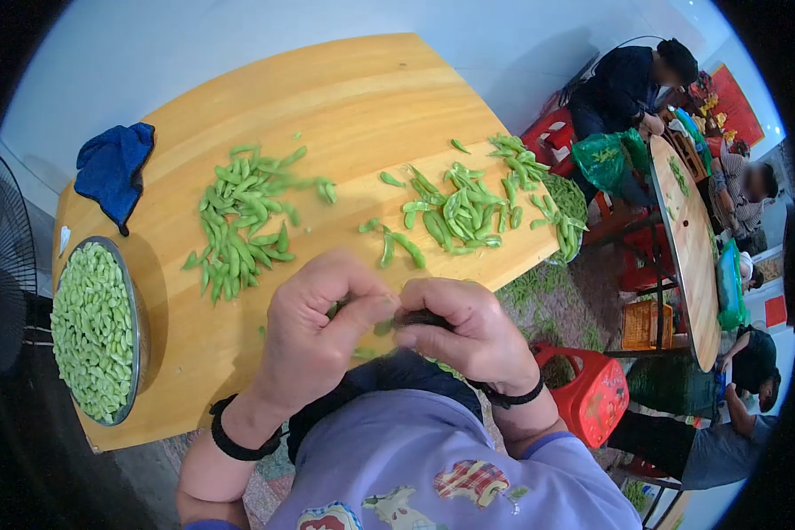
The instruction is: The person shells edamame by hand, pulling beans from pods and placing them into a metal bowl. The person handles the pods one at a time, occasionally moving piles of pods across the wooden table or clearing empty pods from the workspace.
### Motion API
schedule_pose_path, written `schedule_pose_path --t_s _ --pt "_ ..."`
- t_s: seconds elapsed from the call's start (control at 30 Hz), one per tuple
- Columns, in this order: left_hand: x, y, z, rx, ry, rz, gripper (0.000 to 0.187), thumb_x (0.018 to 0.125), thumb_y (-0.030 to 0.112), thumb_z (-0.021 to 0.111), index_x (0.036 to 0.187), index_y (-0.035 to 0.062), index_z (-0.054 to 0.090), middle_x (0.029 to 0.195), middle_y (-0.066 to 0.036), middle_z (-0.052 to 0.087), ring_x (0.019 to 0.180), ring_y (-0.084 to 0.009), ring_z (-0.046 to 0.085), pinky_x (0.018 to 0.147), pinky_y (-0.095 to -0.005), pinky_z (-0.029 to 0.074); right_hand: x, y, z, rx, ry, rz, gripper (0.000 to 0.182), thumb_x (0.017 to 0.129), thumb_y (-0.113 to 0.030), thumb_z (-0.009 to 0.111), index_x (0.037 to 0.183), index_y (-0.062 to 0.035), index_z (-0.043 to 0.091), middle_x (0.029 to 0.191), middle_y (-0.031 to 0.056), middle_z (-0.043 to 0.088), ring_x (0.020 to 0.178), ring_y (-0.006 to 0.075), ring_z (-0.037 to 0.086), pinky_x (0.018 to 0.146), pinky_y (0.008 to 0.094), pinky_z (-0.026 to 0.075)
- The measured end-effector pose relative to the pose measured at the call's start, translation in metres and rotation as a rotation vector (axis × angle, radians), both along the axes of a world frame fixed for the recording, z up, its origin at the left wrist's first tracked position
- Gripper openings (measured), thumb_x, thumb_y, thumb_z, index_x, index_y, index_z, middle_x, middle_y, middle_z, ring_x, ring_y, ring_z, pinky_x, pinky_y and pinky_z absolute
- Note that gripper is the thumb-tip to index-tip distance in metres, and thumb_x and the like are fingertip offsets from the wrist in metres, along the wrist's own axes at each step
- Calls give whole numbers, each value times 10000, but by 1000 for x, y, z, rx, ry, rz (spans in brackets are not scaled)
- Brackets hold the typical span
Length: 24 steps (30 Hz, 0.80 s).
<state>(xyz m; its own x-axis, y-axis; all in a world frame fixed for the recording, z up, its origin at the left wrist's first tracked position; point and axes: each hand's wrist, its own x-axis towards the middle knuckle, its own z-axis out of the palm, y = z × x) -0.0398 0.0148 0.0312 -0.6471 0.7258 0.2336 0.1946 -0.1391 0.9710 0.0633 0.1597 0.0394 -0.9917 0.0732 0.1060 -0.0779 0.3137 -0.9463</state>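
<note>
My left hand [322, 331] and my right hand [473, 331] meet at the table's near edge, fingertips pinched together. Between them shows a small piece of green soybean pod [382, 327], partly hidden and blurred. Something dark lies under the fingers of my right hand; I cannot make out what it is. Beyond my left hand is a loose heap of soybean pods [238, 221], with a few blurred at its right side. Flatter, paler pods [464, 212] are spread to the right. At far left, a metal bowl [135, 353] is full of shelled green soybeans [93, 331].
A crumpled blue cloth [115, 172] lies on the wooden table [344, 97]. Pods fill a container [565, 199] beside the right edge. A red stool [592, 397] stands at my right; a fan [9, 256] is at left. Several people sit around another table [685, 256].
</note>
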Motion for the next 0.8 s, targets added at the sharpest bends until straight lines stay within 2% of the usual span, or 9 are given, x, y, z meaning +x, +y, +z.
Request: schedule_pose_path --t_s 0.13,0.23,0.3,0.33,0.4,0.5,0.53,0.6,0.8 --pt "-1 0 -4 8 7 -1 45 753 -28 579 712 -11 572 695 -32 547 651 -94 510 600 -228 408 0 -1 -6 34 21 -24 168 737 -74 650 868 1 578 741 124 569 696 246 559 626 313 428" --pt "0 -4 -5 22 -154 -70 47 759 -32 573 718 -9 573 698 -24 549 648 -90 510 602 -222 408 -2 4 -13 -61 45 65 167 735 -51 648 879 7 586 753 84 587 696 193 557 620 291 423" --pt "3 -6 -6 108 -577 -272 51 771 -29 568 730 -1 579 707 -14 552 657 -84 512 610 -217 409 -2 10 -16 -479 -105 213 170 736 -29 644 893 17 597 777 39 599 713 122 542 622 261 420" --pt "4 -6 -8 105 -581 -277 51 771 -29 568 730 -1 579 707 -14 552 657 -84 512 610 -217 409 -3 13 -20 -481 -107 206 170 736 -29 644 893 17 597 777 39 599 713 122 542 622 261 420" --pt "6 -7 -18 191 -573 -367 55 783 -21 564 743 9 588 717 -8 554 675 -79 512 622 -213 408 -4 19 -26 -689 -206 392 179 738 -20 641 907 26 605 800 14 602 739 75 523 634 239 419" --pt "3 -7 -25 120 -526 -256 55 781 -19 569 737 8 586 707 -4 547 669 -76 503 623 -213 403 0 11 -9 -416 -345 177 174 751 -39 633 911 23 605 770 42 609 725 100 544 643 246 429" --pt "4 -8 -24 118 -531 -255 55 781 -19 569 737 8 586 707 -4 547 669 -76 503 623 -213 403 1 10 -6 -419 -349 177 174 751 -39 633 911 23 605 770 42 609 725 100 544 643 246 429" --pt "4 -9 -18 -5 -249 -134 50 769 -20 580 726 6 576 701 -6 540 662 -81 494 618 -217 397 1 9 -2 -58 -103 188 170 762 -56 625 912 21 601 760 75 612 702 137 559 628 271 435" --pt "4 -8 -11 -14 -98 -84 42 734 -35 594 731 3 576 707 -20 539 664 -94 493 616 -230 395 1 6 5 -32 -127 129 160 749 -62 627 882 18 590 741 123 588 694 202 567 625 300 432"
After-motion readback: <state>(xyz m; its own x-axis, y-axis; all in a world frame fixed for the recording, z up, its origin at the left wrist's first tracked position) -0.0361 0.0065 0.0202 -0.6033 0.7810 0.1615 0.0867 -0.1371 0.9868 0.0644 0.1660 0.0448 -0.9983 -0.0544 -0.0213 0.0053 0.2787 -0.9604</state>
